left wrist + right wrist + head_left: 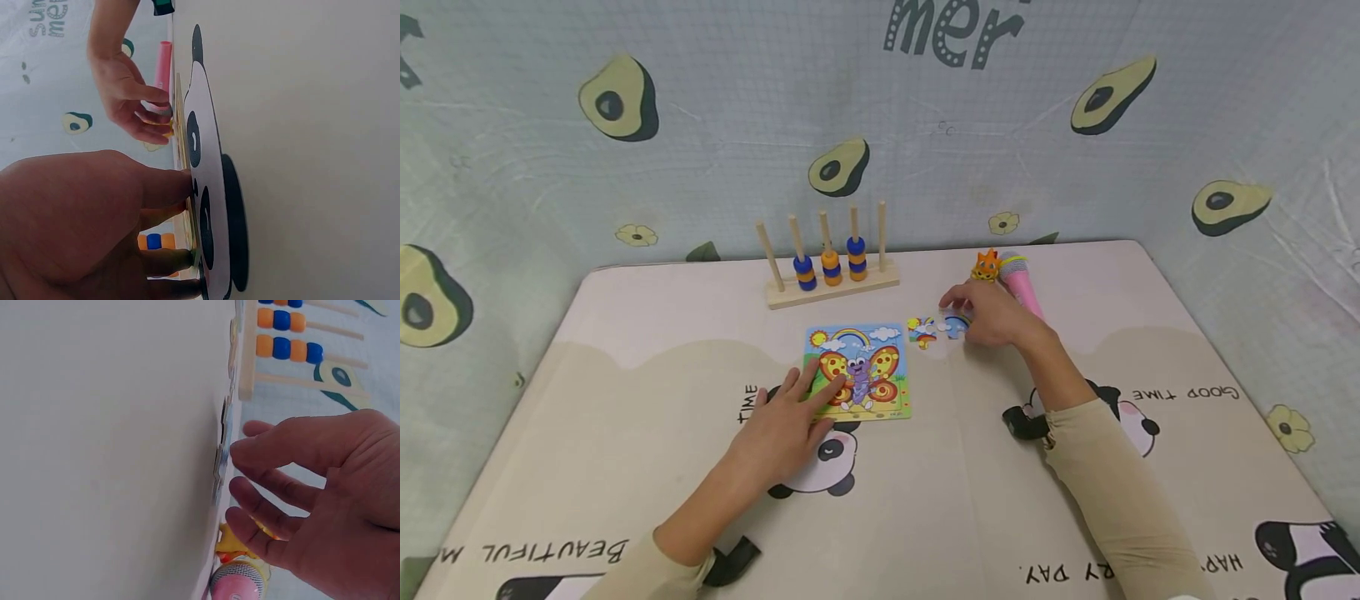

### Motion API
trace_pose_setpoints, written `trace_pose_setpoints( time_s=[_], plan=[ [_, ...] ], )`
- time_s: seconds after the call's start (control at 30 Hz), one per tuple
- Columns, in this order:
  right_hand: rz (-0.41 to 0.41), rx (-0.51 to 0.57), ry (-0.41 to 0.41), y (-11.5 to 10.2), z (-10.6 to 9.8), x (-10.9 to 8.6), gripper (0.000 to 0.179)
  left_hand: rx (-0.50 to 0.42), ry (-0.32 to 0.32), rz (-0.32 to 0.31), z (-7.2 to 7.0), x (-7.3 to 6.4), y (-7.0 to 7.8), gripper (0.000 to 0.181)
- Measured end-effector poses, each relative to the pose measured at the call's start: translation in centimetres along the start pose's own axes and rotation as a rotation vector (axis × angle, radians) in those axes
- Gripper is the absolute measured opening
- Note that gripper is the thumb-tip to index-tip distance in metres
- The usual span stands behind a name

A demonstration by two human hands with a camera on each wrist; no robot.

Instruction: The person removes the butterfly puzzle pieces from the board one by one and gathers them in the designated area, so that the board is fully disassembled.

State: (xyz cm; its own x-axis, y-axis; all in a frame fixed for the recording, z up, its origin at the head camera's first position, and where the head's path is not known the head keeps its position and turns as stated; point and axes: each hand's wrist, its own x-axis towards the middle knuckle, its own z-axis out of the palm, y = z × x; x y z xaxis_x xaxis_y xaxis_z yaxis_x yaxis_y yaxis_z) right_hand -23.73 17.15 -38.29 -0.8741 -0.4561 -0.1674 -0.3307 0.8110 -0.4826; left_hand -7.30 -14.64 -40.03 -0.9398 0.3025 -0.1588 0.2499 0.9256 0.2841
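A square butterfly puzzle (pixel 859 375) lies on the table in the head view. My left hand (pixel 782 433) rests on its lower left part, fingers spread and fairly straight. To the puzzle's right lie loose jigsaw pieces: one with a sun and a mushroom (pixel 922 332), and another with a rainbow (pixel 957 324). Over the rainbow piece hovers my right hand (pixel 996 315), its fingers loosely bent. In the right wrist view the thumb and fingers (pixel 265 450) are apart, close above the flat pieces (pixel 219 465), and nothing shows between them.
A wooden peg stand (pixel 835 288) with blue and orange beads stands at the back, left of the right hand. An orange animal toy (pixel 986 265) and a pink microphone (pixel 1021 283) lie just beyond that hand. The tablecloth (pixel 940 508) carries printed pandas and lettering.
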Motion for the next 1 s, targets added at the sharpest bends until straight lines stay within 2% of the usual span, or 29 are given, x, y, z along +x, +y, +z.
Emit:
trace_pose_setpoints(
  time_s=[0.13, 0.37, 0.63, 1.0],
  plan=[
    [-0.006, 0.010, 0.000, -0.6, -0.2, -0.3, 0.053, -0.006, -0.003, -0.001, -0.1, 0.0, 0.1, 0.059],
    [-0.099, 0.069, -0.022, -2.1, 0.2, -0.6, 0.045, -0.008, -0.015, -0.004, -0.3, -0.1, 0.3, 0.059],
    [-0.198, 0.091, -0.070, -3.7, 1.4, 0.4, 0.038, -0.010, -0.019, -0.011, -0.2, -0.2, 0.2, 0.060],
    [-0.252, 0.090, -0.161, -6.5, 2.3, 2.0, 0.033, -0.002, -0.018, -0.007, -0.4, -0.1, 0.1, 0.060]
  ],
)
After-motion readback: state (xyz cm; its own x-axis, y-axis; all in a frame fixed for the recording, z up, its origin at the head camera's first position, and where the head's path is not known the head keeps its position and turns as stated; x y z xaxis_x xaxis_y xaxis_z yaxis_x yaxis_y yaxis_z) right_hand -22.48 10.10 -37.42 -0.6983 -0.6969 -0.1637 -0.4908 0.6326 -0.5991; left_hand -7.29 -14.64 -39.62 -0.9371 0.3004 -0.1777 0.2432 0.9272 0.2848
